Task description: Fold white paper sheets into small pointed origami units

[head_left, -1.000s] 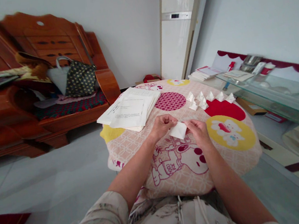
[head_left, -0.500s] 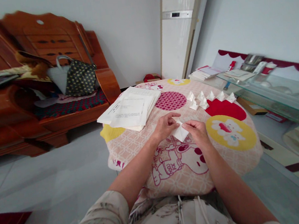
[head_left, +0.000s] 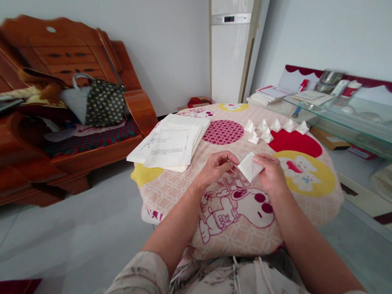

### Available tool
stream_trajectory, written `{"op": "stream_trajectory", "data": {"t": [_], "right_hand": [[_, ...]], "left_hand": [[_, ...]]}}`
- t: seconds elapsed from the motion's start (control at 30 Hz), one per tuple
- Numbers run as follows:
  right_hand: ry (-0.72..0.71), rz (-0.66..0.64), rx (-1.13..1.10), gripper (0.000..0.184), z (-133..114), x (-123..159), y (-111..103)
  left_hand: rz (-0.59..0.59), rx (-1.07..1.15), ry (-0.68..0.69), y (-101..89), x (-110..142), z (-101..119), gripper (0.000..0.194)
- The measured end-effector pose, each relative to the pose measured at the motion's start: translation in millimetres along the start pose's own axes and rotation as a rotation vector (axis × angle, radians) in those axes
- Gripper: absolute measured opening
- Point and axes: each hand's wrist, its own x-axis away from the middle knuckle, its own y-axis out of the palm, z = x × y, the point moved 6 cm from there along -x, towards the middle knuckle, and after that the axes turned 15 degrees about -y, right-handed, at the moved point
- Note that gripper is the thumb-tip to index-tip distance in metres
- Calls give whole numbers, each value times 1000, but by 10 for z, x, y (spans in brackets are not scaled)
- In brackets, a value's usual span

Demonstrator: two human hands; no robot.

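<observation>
A small white folded paper (head_left: 249, 168) is held up between my hands, just over the near middle of the round table. My right hand (head_left: 270, 171) pinches its right edge between thumb and fingers. My left hand (head_left: 216, 168) has its fingers curled, with the tips closed at the paper's left corner. Beyond my hands, several white folded paper pieces (head_left: 265, 134) with pointed tops stand in two rows. To the left lies a stack of printed sheets (head_left: 170, 145).
A patterned cloth (head_left: 183, 187) covers the round table. On the right is a glass-topped cabinet (head_left: 358, 120) with bowls and papers on it. A carved wooden sofa (head_left: 59, 44) holding a starry bag (head_left: 105, 101) stands at the left. Behind rises a tall white air conditioner (head_left: 230, 60).
The folded paper has moved a little right and up and is turned, showing a broader face. My right hand has shifted right with it, and its grip is now on the right edge.
</observation>
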Motion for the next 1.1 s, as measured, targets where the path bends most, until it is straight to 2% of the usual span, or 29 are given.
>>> {"op": "stream_trajectory", "data": {"t": [0.1, 0.37, 0.57, 0.67, 0.93, 1.1], "right_hand": [[0, -16, 9, 12, -1, 2, 14], [23, 26, -9, 12, 16, 11, 9], [2, 61, 32, 12, -1, 31, 0], [-58, 53, 107, 11, -46, 44, 0], [-248, -106, 367, 17, -34, 30, 5], [-246, -128, 369, 17, 19, 29, -4]], "left_hand": [[2, -27, 21, 35, 22, 32, 14], [24, -92, 40, 37, 37, 43, 22], [93, -203, 34, 0, 4, -2, 22], [115, -221, -4, -41, -43, -66, 19], [174, -233, -168, -144, -132, -235, 11], [181, -308, -233, -110, -112, -232, 12]]}}
